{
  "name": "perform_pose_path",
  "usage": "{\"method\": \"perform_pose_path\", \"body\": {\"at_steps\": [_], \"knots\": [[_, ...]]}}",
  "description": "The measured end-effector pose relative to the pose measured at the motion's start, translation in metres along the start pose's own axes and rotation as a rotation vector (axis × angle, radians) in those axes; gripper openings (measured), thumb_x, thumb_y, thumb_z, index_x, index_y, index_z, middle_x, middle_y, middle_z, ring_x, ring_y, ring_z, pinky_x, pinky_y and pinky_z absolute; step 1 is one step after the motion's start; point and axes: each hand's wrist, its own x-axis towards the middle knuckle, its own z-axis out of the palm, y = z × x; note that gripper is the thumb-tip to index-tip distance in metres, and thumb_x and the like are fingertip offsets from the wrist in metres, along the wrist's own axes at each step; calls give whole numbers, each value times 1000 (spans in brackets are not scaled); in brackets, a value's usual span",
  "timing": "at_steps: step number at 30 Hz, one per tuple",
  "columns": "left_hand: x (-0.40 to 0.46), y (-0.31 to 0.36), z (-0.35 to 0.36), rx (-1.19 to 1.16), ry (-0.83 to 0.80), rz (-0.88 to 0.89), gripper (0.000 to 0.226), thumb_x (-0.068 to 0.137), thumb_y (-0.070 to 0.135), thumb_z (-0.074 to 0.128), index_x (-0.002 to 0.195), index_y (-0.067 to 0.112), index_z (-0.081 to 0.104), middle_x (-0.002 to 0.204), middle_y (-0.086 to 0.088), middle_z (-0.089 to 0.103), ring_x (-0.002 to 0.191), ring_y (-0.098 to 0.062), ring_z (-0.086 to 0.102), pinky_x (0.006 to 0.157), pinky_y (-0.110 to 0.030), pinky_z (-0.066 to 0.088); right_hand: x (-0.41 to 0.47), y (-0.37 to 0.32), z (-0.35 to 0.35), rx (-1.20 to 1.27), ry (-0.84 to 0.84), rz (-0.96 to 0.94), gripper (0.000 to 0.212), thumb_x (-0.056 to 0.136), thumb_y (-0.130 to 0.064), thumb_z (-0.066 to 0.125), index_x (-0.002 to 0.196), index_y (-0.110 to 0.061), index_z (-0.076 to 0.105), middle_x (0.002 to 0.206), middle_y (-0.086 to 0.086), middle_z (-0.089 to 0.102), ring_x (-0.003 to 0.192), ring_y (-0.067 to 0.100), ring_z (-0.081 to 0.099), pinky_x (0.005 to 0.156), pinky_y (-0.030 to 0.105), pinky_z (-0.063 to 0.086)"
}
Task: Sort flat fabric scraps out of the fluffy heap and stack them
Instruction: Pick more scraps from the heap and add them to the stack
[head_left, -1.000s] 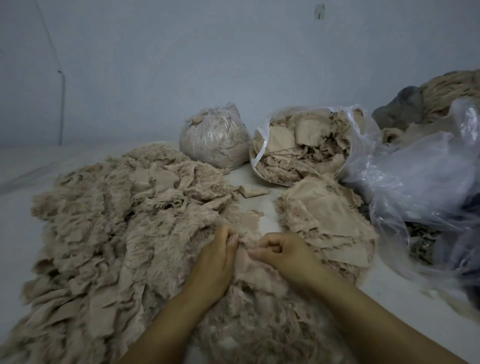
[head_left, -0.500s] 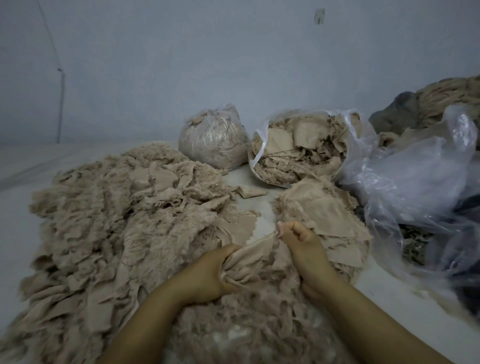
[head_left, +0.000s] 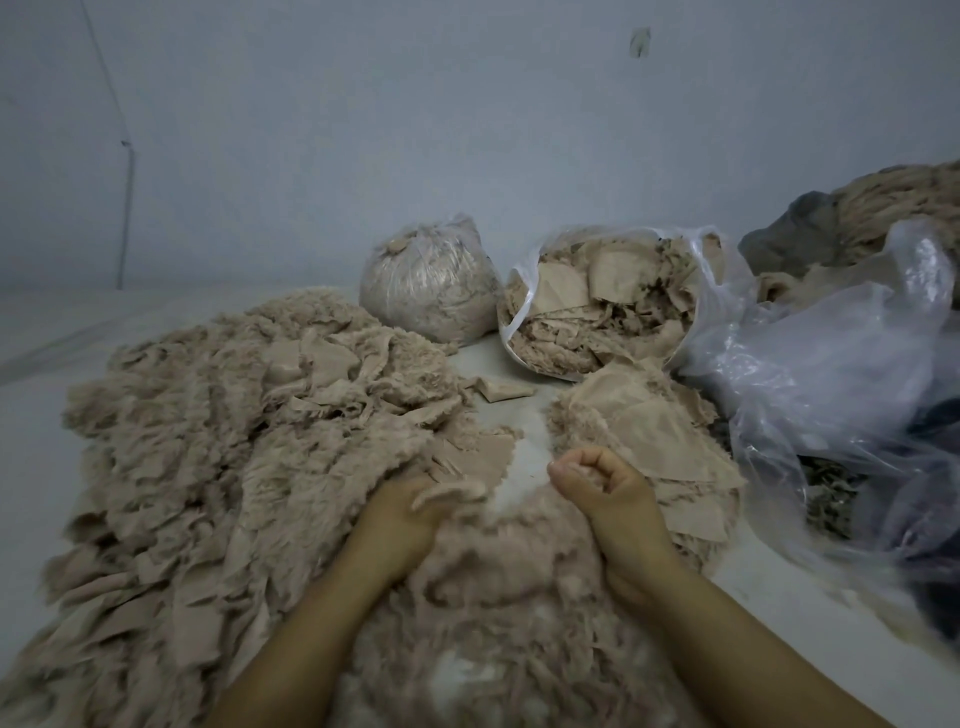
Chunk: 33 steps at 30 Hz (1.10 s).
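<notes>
Head view: left hand (head_left: 410, 512) gripping flat scrap (head_left: 457, 491) on fluffy heap (head_left: 234, 441); right hand (head_left: 605, 480) fisted, contents unclear. Stack (head_left: 670, 441) lying at 2 o'clock, nearer right hand.

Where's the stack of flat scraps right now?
Head view, right of centre: the stack of flat scraps lies just beyond the right hand, in front of the open bag.
</notes>
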Motion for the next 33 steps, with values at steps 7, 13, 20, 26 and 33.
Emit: {"method": "perform_pose_path", "body": {"at_steps": [7,13,20,26,33], "knots": [[-14,3,9,277,-452,577,34,60,-14,49,65,8,74,86,-3,70,88,-9,52,77,-22,44,7,1,-3,90,253,-86,8,86,-8,66,83,-15,63,75,4,62,70,19,56,65,32,53],[-18,15,10,-231,-273,235,30,86,34,64,88,5,73,94,-4,69,86,-8,65,80,-19,50,-3,-2,2,-76,98,-158,17,84,-11,69,93,-22,61,84,-6,66,71,6,63,60,17,52],[-17,27,12,-880,-191,-314,17,86,8,60,100,-1,63,86,-17,67,68,-19,66,58,-23,55,-20,7,14,-300,-309,-318,12,87,-10,67,94,-19,64,90,-12,69,82,3,66,71,16,50],[-19,28,14,-808,-175,-201,19,91,-4,50,81,4,63,65,-4,64,56,-9,58,54,-18,49,-6,4,3,-223,-29,-103,6,90,-22,62,94,-18,65,85,3,67,64,8,62,56,21,52],[-21,30,9,-942,-224,-112,14,89,15,51,88,8,63,73,-8,61,58,-11,58,53,-21,48,-12,5,5,34,-407,138,21,76,-27,73,78,-7,67,72,10,67,66,21,61,60,27,52]]}}
